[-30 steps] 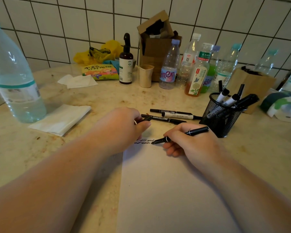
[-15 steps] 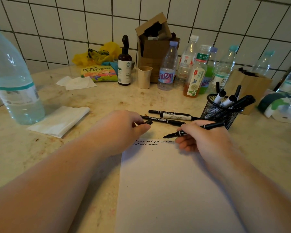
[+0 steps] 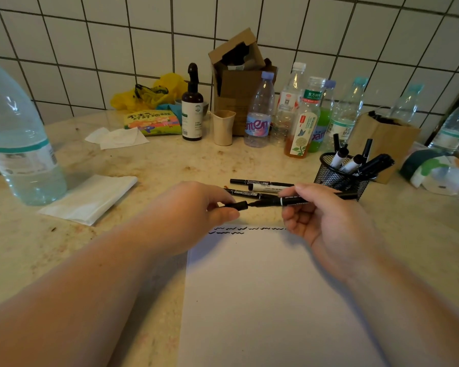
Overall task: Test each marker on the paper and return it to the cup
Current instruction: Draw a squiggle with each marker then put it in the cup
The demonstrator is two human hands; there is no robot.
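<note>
Two hands were busy in the head view, both up above the top edge of the paper (image 3: pixel 276 300). The right hand (image 3: pixel 326 223) had its fingers curled round a black marker (image 3: pixel 297 200), thumb on top, the barrel lying roughly level with its bare tip pointing toward the other hand. The left hand (image 3: pixel 194 215) pinched the cap (image 3: pixel 237 205) between thumb and fingers, mouth facing the marker's tip. Tip and cap looked right at each other, touching or just about; couldn't tell if the tip was inside yet.

Just below that grip, two short rows of black squiggles (image 3: pixel 247 230) ran along the top of the paper. Just behind the grip, three more markers (image 3: pixel 260 185) lay flat on the counter (image 3: pixel 170 165), side by side. Off past the right hand's knuckles stood the black mesh cup (image 3: pixel 339 178) with several markers sticking out, leaning every which way.

Out to the left of the left hand was a folded tissue (image 3: pixel 90 197), and further out a big water bottle (image 3: pixel 19 144). Well behind the grip, along the tiled wall, sat a dark pump bottle (image 3: pixel 192 112), a small beige cup (image 3: pixel 223 127), a cardboard box (image 3: pixel 239 83) and a cluster of drink bottles (image 3: pixel 302 115).
</note>
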